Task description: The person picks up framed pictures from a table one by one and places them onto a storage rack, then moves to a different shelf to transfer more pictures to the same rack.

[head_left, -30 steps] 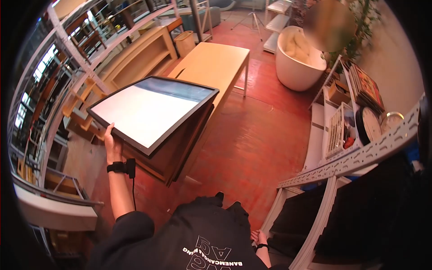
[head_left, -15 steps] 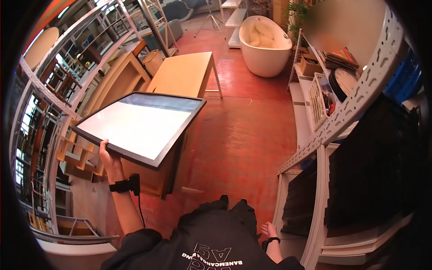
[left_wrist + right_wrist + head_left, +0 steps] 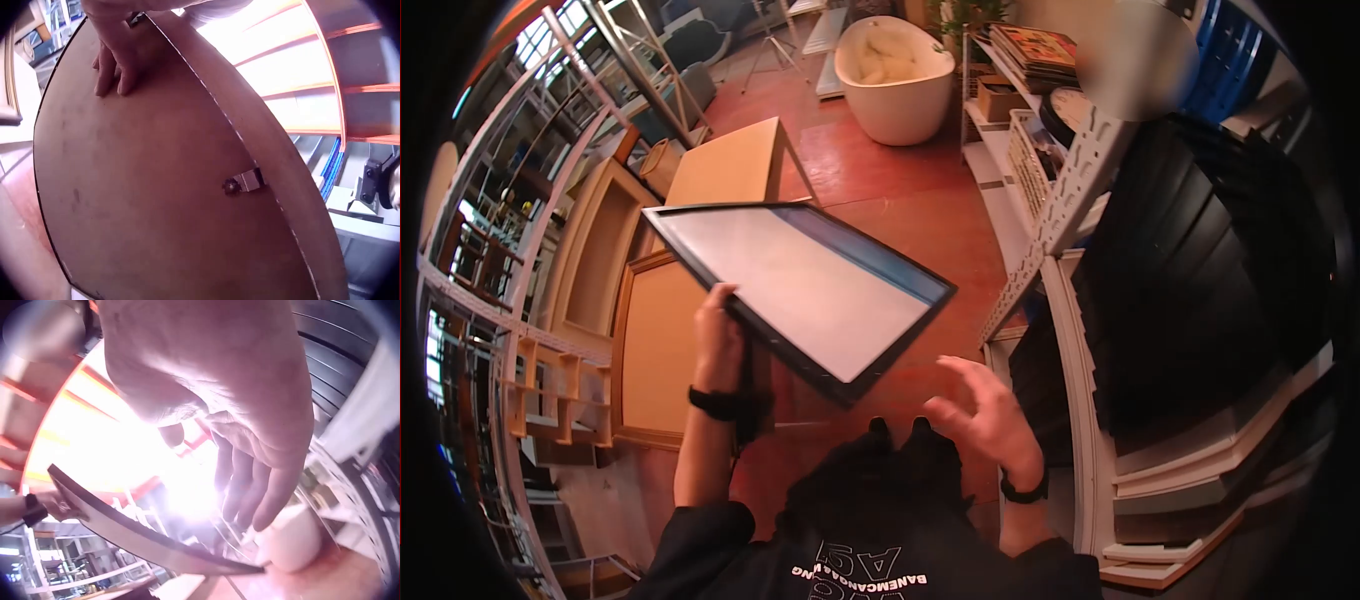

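Note:
A large picture frame (image 3: pixel 800 290) with a thin black border and a glossy, light-reflecting front hangs in front of the body, tilted. My left hand (image 3: pixel 718 335) grips its near left edge, thumb on the front, fingers on the back. In the left wrist view, those fingers (image 3: pixel 125 75) lie against the brown backing board (image 3: pixel 156 162), which bears a small metal clip (image 3: pixel 247 181). My right hand (image 3: pixel 990 420) is raised beside the near right corner, apart from the frame, fingers extended and loosely bent. The right wrist view shows this hand (image 3: pixel 219 394) holding nothing, with the frame (image 3: pixel 150 540) beyond.
A brown-framed panel (image 3: pixel 660 350) leans by a wooden table (image 3: pixel 725 165) on the left. Close on the right stands a metal rack (image 3: pixel 1075 340) with black sheeting (image 3: pixel 1190 320). A white bathtub (image 3: pixel 895 100) is farther ahead on the red floor (image 3: pixel 880 230).
The picture frame has swung right, away from the leaning panel, and turned in my left hand. My right hand has risen from beside my body towards it. The head view has turned right.

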Demonstrator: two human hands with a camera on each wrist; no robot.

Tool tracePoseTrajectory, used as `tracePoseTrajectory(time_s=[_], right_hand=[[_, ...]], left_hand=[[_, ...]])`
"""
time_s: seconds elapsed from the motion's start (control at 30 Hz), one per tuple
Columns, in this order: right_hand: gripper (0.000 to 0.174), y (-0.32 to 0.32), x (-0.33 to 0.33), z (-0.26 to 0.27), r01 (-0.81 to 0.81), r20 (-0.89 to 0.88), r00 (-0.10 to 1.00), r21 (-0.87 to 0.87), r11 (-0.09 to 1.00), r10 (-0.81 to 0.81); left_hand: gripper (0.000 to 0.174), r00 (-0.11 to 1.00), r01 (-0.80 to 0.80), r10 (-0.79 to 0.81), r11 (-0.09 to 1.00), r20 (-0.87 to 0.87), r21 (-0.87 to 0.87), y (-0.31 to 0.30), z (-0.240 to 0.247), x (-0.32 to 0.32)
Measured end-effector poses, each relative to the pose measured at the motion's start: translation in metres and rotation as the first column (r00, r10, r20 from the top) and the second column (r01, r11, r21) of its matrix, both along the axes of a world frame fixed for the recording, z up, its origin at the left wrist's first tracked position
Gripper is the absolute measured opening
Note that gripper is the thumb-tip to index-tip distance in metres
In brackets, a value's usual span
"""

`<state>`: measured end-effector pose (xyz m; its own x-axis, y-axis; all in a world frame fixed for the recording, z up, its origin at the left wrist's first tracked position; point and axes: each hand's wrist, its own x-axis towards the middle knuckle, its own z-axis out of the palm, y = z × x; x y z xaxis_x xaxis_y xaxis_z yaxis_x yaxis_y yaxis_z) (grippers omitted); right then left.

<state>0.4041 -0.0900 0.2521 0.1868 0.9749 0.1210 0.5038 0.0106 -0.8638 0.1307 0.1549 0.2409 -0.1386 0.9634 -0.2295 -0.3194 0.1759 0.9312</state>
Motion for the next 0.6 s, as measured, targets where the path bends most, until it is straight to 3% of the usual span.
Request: tracePoseTrajectory(time_s=[0.07,0.1,0.13,0.2,0.23,0.27,0.3,0.33,0.4,0.5,0.53,0.6], right_hand=[[0.062,-0.001,-0.017,0.017,-0.082,0.184,0.980,0.062,0.995,0.070],[0.065,-0.003,-0.024,0.018,-0.078,0.246,0.967,0.045,0.996,0.064],[0.067,-0.004,-0.029,0.015,-0.063,0.290,0.955,0.012,0.998,0.057],[0.065,-0.008,-0.034,-0.005,0.013,0.441,0.897,0.008,1.000,-0.015],[0.065,-0.015,-0.033,-0.017,0.033,0.448,0.894,-0.002,0.999,-0.029],[0.063,-0.024,-0.033,-0.030,0.044,0.441,0.897,-0.094,0.995,0.002],[0.062,-0.035,-0.033,-0.043,0.052,0.429,0.903,-0.191,0.980,0.036],[0.062,-0.048,-0.032,-0.054,0.069,0.434,0.900,-0.210,0.975,0.029],[0.062,-0.073,-0.031,-0.075,0.208,0.492,0.870,-0.299,0.931,-0.036],[0.055,-0.115,-0.027,-0.115,0.335,0.470,0.878,-0.464,0.820,-0.093],[0.052,-0.132,-0.027,-0.132,0.380,0.445,0.887,-0.551,0.743,-0.123],[0.045,-0.164,-0.035,-0.159,0.429,0.449,0.876,-0.554,0.713,-0.179]], left_hand=[[0.014,0.993,0.115,-0.116,0.987,0.002,-0.113,-0.018,-0.012,0.046],[0.015,0.994,0.112,-0.112,0.980,0.009,-0.164,-0.012,-0.050,0.060],[0.016,0.971,0.231,-0.240,0.949,-0.019,-0.215,-0.020,-0.069,0.072],[0.017,0.943,0.290,-0.329,0.889,-0.053,-0.355,-0.039,-0.116,0.107],[0.016,0.924,0.363,-0.382,0.850,0.027,-0.382,-0.052,-0.145,0.123],[0.014,0.932,0.354,-0.349,0.824,0.097,-0.443,-0.083,-0.127,0.144],[0.011,0.939,0.333,-0.332,0.802,0.093,-0.495,-0.102,-0.148,0.160],[0.011,0.904,0.411,-0.404,0.736,0.137,-0.538,-0.121,-0.166,0.169],[0.013,0.867,0.376,-0.497,0.671,-0.012,-0.639,-0.164,-0.151,0.191],[0.016,0.843,0.434,-0.534,0.601,0.067,-0.671,-0.212,-0.188,0.209],[0.014,0.803,0.430,-0.595,0.573,0.007,-0.698,-0.224,-0.199,0.212],[0.012,0.739,0.433,-0.672,0.524,-0.044,-0.734,-0.249,-0.227,0.215]])
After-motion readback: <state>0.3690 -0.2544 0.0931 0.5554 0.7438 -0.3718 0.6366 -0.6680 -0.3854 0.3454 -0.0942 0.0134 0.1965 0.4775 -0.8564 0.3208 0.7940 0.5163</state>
